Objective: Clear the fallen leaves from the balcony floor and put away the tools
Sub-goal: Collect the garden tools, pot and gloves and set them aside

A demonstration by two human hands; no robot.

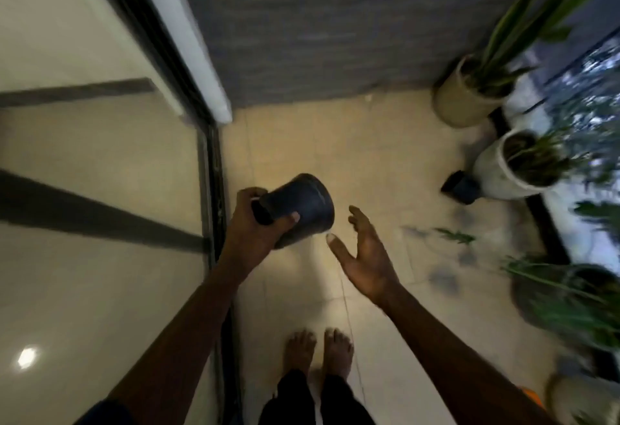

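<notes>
Left hand [258, 226] grips a tilted dark pot [298, 210]; right hand [364, 253] hovers beside it, fingers spread.

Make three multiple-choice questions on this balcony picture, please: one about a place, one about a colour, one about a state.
1. Where does the white planter stand?
A. by the balcony's right edge
B. against the sliding door
C. between the feet

2. What colour is the pot in the left hand?
A. white
B. dark
C. orange

3. How is the right hand?
A. gripping a broom
B. resting on a planter
C. open, holding nothing

Answers:
1 A: it stands at the right, by the dark edge strip.
2 B: its wall looks nearly black.
3 C: its fingers are spread with nothing in them.
</notes>
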